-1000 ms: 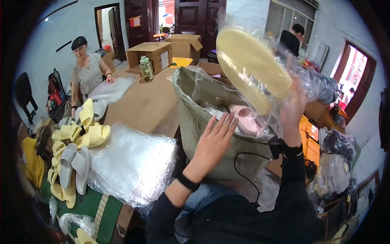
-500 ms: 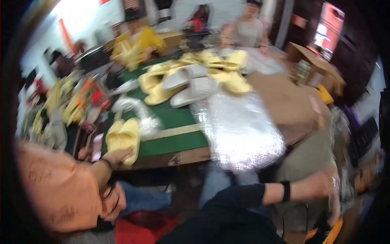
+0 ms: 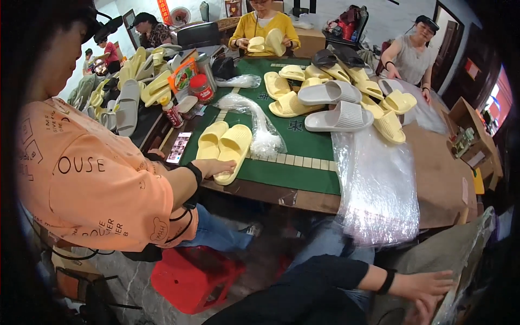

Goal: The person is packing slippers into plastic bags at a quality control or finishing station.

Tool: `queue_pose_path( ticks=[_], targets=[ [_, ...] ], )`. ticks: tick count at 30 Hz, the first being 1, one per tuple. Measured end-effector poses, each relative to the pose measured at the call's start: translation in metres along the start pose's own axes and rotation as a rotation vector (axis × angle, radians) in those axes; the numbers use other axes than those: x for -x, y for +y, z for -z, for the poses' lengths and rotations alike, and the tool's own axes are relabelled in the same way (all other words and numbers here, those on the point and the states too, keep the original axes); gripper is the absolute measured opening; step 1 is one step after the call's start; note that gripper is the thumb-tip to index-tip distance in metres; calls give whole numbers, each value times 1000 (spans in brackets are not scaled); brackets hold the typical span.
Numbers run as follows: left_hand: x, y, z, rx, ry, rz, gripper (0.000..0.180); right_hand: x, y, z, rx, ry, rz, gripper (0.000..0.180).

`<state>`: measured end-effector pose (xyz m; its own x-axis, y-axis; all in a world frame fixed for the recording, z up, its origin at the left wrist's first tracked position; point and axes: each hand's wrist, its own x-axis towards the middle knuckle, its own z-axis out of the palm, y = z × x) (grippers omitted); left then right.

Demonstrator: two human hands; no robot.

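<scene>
My left hand [image 3: 423, 286] reaches across to the lower right, a black band on its wrist. Its fingers are stretched out and spread over the edge of a grey-brown, sack-like surface [image 3: 433, 259] with clear plastic along its rim. Nothing shows in its grip. My right hand does not show. Closest on the table is a stack of clear plastic bags [image 3: 379, 189], which hangs over the front edge by my knees. Behind it lie grey slides [image 3: 340, 117] and several yellow slides [image 3: 390, 125] in a heap.
On the left, a co-worker in an orange shirt [image 3: 103, 173] rests a hand on a pair of yellow slides [image 3: 234, 149]. A red stool [image 3: 187, 279] stands below. Two co-workers are across the green-topped table [image 3: 311, 181]. An open carton [image 3: 471, 127] is at right.
The view has shifted right-to-left and sharpened, so the table now appears further right. My left hand has moved lower beside the sack-like surface, fingers spread.
</scene>
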<state>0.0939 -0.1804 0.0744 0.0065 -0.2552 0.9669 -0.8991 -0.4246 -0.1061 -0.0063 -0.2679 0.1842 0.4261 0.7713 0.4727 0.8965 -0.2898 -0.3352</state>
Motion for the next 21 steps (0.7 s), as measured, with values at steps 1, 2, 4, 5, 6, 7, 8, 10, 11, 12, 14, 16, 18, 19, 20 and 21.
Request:
queue_pose_path(
  ticks=[1, 2, 4, 5, 6, 7, 8, 10, 11, 12, 14, 16, 18, 19, 20, 21],
  targets=[
    [7, -2, 11, -9, -10, 23, 30, -17, -14, -17, -46, 37, 28, 18],
    [20, -7, 23, -6, -66, 38, 34, -30, -18, -36, -106, 72, 59, 16],
    [46, -13, 56, 30, -149, 199, 29, -44, -9, -46, -396, -286, -31, 18],
    [49, -13, 75, 75, -232, 356, 25, -47, -3, -49, -488, -502, -106, 23],
    [48, -15, 93, 71, -235, 362, 25, -49, 7, -58, -494, -505, -103, 23],
    [42, -18, 114, 74, -203, 447, 18, -51, 19, -71, -523, -816, -92, 31],
    [37, -15, 139, 63, -176, 554, 15, -52, 32, -88, -561, -1142, -63, 41],
    [2, 8, 177, 247, 41, 579, 14, -55, 55, -127, -573, -1175, 4, 41],
    [-16, 22, 176, 457, 87, 528, 14, -55, 66, -137, -535, -1171, 9, 41],
    [-37, 38, 186, 692, 30, 451, 13, -55, 73, -150, -523, -1176, 47, 40],
    [-65, 65, 176, 930, 37, 276, 27, -76, 53, -152, -578, -1085, -21, 36],
    [-86, 90, 169, 917, 151, 232, 27, -89, 54, -165, -575, -1087, 9, 39],
    [-95, 94, 171, 746, 128, 262, 35, -101, 46, -191, -624, -1081, 134, 39],
    [-98, 94, 171, 787, 123, 247, 35, -107, 43, -197, -621, -1065, 198, 40],
    [-101, 95, 171, 819, 61, 248, 35, -111, 40, -201, -640, -1123, 203, 41],
    [-103, 94, 172, 840, -6, 246, 35, -111, 38, -207, -631, -1097, 178, 41]
  ],
)
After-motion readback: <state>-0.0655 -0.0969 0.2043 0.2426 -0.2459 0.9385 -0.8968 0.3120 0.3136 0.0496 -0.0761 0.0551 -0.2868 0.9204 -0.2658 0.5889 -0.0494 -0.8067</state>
